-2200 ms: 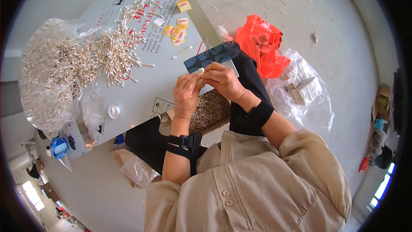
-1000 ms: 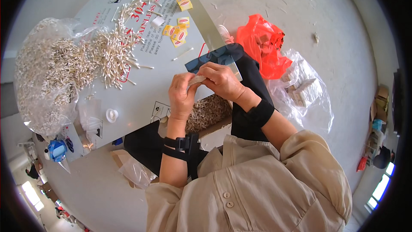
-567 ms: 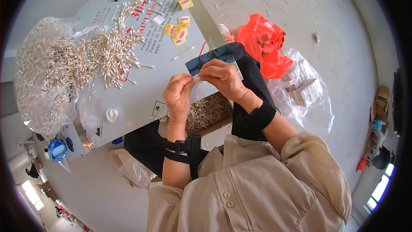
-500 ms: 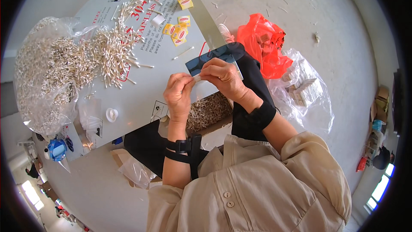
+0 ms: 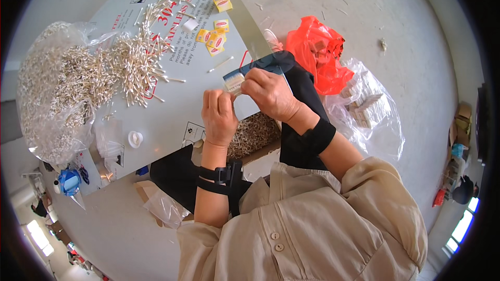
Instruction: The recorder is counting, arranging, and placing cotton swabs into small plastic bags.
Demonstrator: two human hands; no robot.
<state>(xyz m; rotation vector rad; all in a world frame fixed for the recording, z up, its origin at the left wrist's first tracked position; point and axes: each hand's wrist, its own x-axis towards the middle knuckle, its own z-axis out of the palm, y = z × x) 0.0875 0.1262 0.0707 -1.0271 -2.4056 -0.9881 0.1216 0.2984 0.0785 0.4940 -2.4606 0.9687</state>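
Observation:
A small pale packet (image 5: 234,81), with what look like white cotton swab tips along its top, is pinched between my two hands above the table's near edge. My left hand (image 5: 219,117) is closed at its lower side, fingers curled. From the right, my right hand (image 5: 272,94) grips its other edge. The packet's lower part is hidden by my fingers. Behind my hands lies a dark blue, glossy flat sheet (image 5: 284,65). Under them, an open carton (image 5: 265,152) holds many loose cotton swabs (image 5: 251,138).
On the grey table (image 5: 169,101), a clear bag (image 5: 39,91) spills a heap of cotton swabs (image 5: 133,67). Several yellow packets (image 5: 214,44), a small white cap (image 5: 190,24) and a round white lid (image 5: 135,139) lie there. Red (image 5: 315,54) and clear plastic bags (image 5: 393,125) sit on the right.
The packet has tipped up, so its pale face and top now show above my fingers. My left hand has turned and sits slightly lower; my right hand has shifted only a little.

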